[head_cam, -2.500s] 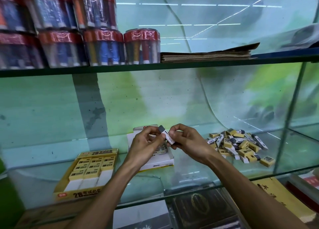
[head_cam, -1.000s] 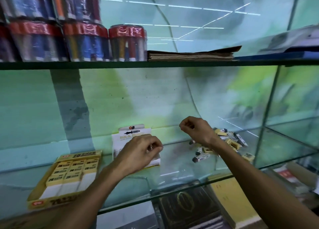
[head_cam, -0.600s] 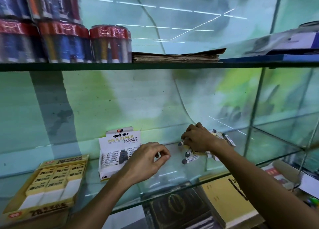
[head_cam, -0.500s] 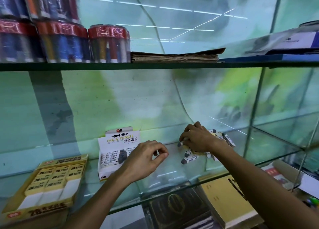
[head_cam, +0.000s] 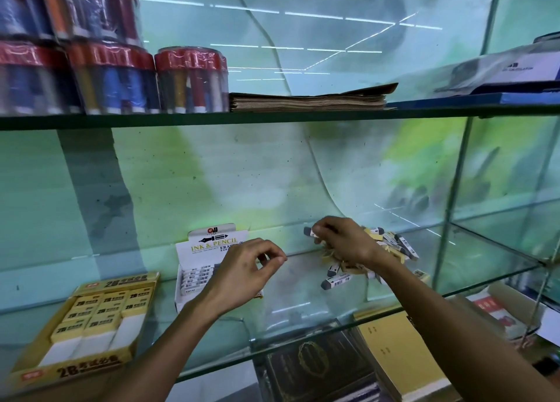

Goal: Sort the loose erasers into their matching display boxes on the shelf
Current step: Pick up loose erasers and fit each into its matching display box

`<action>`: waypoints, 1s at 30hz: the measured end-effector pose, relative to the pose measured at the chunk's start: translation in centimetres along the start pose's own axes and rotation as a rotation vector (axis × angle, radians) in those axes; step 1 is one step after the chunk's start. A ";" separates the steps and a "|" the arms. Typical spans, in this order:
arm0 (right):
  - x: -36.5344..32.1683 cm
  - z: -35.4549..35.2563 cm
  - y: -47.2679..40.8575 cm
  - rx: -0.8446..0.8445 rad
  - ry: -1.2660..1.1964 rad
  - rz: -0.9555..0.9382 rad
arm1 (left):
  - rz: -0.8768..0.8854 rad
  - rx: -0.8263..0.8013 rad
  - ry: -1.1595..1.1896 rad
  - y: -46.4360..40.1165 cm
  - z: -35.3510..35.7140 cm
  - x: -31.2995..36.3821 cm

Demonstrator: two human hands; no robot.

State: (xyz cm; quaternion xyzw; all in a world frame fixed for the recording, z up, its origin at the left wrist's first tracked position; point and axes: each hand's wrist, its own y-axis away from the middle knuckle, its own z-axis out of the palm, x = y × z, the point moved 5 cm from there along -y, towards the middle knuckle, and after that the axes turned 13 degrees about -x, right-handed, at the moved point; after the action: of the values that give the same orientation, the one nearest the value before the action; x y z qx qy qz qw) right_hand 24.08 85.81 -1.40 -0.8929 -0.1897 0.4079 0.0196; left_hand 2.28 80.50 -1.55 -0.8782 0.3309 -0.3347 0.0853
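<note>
Glass shelf (head_cam: 303, 307) carries everything here. Yellow 2B display box (head_cam: 78, 326) sits at about eight o'clock, and the white Ink & Pencil display box (head_cam: 209, 259) stands just right of it. Loose erasers (head_cam: 391, 247) are heaped at three o'clock. The left hand (head_cam: 245, 271) hovers before the white box, fingers loosely curled, holding nothing visible. The right hand (head_cam: 342, 241) is over the heap, pinching one grey-tipped eraser (head_cam: 309, 232) at its ten o'clock side.
</note>
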 end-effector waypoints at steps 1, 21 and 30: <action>-0.1 0.0 0.1 0.033 -0.168 -0.002 | -0.007 0.009 0.005 0.0 -0.1 -0.1; -6.1 5.2 0.7 0.024 -0.339 -0.300 | -0.054 0.200 0.354 1.5 -3.1 -1.2; -9.6 8.7 -0.6 -0.052 -0.028 -0.346 | -0.127 0.285 0.192 5.4 -7.1 -2.9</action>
State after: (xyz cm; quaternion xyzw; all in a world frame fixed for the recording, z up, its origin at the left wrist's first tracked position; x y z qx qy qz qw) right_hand 11.82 81.98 -0.15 -0.8414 -0.3512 0.4058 0.0635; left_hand -6.76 78.74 0.25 -0.8404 0.2306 -0.4651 0.1556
